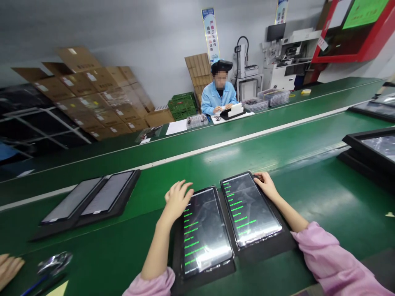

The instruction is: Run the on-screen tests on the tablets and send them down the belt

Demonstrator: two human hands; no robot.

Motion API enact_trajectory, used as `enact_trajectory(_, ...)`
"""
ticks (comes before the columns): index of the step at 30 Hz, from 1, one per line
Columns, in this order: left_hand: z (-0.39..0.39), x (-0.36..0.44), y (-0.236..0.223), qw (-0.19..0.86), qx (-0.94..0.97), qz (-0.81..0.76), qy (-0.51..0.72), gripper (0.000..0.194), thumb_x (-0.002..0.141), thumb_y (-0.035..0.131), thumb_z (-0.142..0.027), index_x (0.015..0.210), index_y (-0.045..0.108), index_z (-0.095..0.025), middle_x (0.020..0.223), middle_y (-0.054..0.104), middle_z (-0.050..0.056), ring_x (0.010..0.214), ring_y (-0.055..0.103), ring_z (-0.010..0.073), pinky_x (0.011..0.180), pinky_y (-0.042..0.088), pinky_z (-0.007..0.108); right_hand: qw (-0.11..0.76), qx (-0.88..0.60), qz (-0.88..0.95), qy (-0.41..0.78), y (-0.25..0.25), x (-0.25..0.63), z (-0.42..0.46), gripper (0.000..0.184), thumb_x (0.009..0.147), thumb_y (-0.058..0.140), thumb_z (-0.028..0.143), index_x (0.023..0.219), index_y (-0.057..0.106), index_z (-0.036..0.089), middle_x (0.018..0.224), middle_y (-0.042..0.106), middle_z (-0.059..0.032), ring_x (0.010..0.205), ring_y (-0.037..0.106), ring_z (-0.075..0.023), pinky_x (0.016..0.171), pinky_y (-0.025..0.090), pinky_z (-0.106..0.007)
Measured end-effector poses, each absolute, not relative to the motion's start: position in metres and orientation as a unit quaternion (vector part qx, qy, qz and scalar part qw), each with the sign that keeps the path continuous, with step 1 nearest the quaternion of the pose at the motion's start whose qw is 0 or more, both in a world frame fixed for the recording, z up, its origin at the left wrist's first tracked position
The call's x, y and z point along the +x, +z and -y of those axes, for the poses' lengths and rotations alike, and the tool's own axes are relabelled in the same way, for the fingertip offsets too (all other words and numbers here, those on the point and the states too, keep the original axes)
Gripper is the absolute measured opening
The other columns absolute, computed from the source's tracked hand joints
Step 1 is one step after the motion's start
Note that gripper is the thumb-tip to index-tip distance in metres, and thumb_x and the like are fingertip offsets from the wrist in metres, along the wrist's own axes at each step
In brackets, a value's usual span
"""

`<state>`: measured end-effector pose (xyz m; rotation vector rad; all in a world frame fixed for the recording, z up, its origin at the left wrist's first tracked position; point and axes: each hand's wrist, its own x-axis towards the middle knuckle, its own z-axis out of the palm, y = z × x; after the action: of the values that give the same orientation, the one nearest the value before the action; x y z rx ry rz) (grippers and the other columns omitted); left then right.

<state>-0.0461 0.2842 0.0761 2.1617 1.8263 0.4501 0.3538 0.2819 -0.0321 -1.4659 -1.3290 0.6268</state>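
Observation:
Two tablets lie side by side in a black foam tray [262, 253] in front of me. The left tablet [206, 230] and the right tablet [251, 209] both have lit dark screens with lists of green text. Over the upper left corner of the left tablet is my left hand [179, 199], its fingers spread and holding nothing. My right hand [266, 185] has its fingers curled against the upper right corner of the right tablet, appearing to grip its edge. What the fingertips press on is partly hidden.
Another tray with two tablets [106, 193] sits to the left on the green bench [148, 230]. Stacked black trays [370, 152] stand at right. Someone else's hand [9, 267] shows at lower left, near a clear plastic bag [55, 263]. A person in blue [220, 94] works across the bench.

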Motion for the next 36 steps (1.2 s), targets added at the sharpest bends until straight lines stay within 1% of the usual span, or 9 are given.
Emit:
enact_trajectory(4,-0.281,0.005,0.091,0.183,0.848,-0.496,0.021,0.049,0.098,0.037,-0.058,0.139,0.052,-0.035,0.157,0.038,0.011,0.147,0.029,0.0349,0.116,0.004,0.067,0.514,-0.604,0.554,0.254,-0.029,0.355,-0.28,0.031,0.076,0.063,0.05,0.087,0.071,0.022,0.089,0.058,-0.0053,0.086,0.06,-0.0249,0.088,0.05,-0.042)
enact_trajectory(9,-0.272,0.03,0.087,0.183,0.865,-0.467,-0.026,0.046,0.1,0.036,-0.056,0.13,0.059,-0.031,0.157,0.036,0.015,0.145,0.03,0.041,0.11,-0.005,0.076,0.513,-0.599,0.56,0.254,-0.024,0.356,-0.276,0.033,0.078,0.062,0.051,0.087,0.072,0.021,0.092,0.062,-0.0071,0.087,0.061,-0.0259,0.087,0.05,-0.043)
enact_trajectory(12,-0.271,0.031,0.085,0.159,0.865,-0.476,-0.025,0.044,0.101,0.035,-0.054,0.128,0.06,-0.03,0.157,0.038,0.015,0.145,0.031,0.0408,0.109,-0.005,0.078,0.517,-0.6,0.555,0.254,-0.025,0.355,-0.276,0.035,0.076,0.061,0.054,0.088,0.069,0.021,0.093,0.062,-0.0075,0.087,0.06,-0.0261,0.087,0.05,-0.043)
enact_trajectory(17,-0.269,0.035,0.083,0.113,0.87,-0.481,-0.015,0.041,0.1,0.038,-0.052,0.123,0.062,-0.028,0.153,0.043,0.015,0.141,0.038,0.0412,0.11,0.001,0.078,0.531,-0.612,0.527,0.257,-0.033,0.355,-0.279,0.048,0.072,0.062,0.055,0.105,0.058,0.021,0.097,0.062,-0.0082,0.085,0.059,-0.0259,0.086,0.05,-0.046)
enact_trajectory(23,-0.263,0.046,0.084,0.063,0.867,-0.493,-0.038,0.037,0.101,0.04,-0.045,0.121,0.063,-0.024,0.149,0.048,0.016,0.137,0.043,0.0424,0.11,0.005,0.079,0.534,-0.621,0.509,0.265,-0.036,0.352,-0.279,0.049,0.071,0.064,0.052,0.108,0.051,0.022,0.097,0.063,-0.0068,0.082,0.06,-0.0243,0.084,0.051,-0.044)
enact_trajectory(28,-0.266,0.047,0.087,0.087,0.861,-0.5,-0.035,0.037,0.103,0.035,-0.042,0.118,0.063,-0.025,0.15,0.049,0.014,0.139,0.043,0.04,0.109,0.002,0.079,0.532,-0.625,0.505,0.266,-0.033,0.35,-0.278,0.053,0.071,0.064,0.052,0.112,0.05,0.022,0.097,0.063,-0.0062,0.081,0.06,-0.024,0.082,0.051,-0.043)
enact_trajectory(32,-0.259,0.042,0.098,0.136,0.843,-0.516,-0.07,0.041,0.103,0.031,-0.043,0.13,0.058,-0.027,0.157,0.036,0.015,0.146,0.031,0.0396,0.109,-0.002,0.079,0.531,-0.626,0.506,0.264,-0.032,0.351,-0.278,0.054,0.071,0.064,0.053,0.113,0.05,0.021,0.097,0.063,-0.0067,0.082,0.06,-0.0245,0.083,0.051,-0.043)
enact_trajectory(34,-0.237,0.042,0.101,0.148,0.852,-0.499,-0.054,0.05,0.099,0.043,-0.051,0.141,0.049,-0.025,0.161,0.026,0.018,0.148,0.018,0.0431,0.108,-0.002,0.08,0.531,-0.625,0.508,0.264,-0.031,0.351,-0.277,0.055,0.071,0.064,0.055,0.113,0.05,0.021,0.097,0.063,-0.007,0.082,0.06,-0.0245,0.082,0.051,-0.043)
enact_trajectory(36,-0.2,0.049,0.096,0.156,0.896,-0.415,-0.023,0.064,0.091,0.056,-0.057,0.146,0.044,-0.025,0.161,0.023,0.02,0.149,0.014,0.0446,0.109,0.002,0.08,0.533,-0.622,0.509,0.264,-0.031,0.351,-0.276,0.058,0.072,0.065,0.058,0.113,0.05,0.021,0.097,0.063,-0.0073,0.082,0.06,-0.0248,0.083,0.051,-0.044)
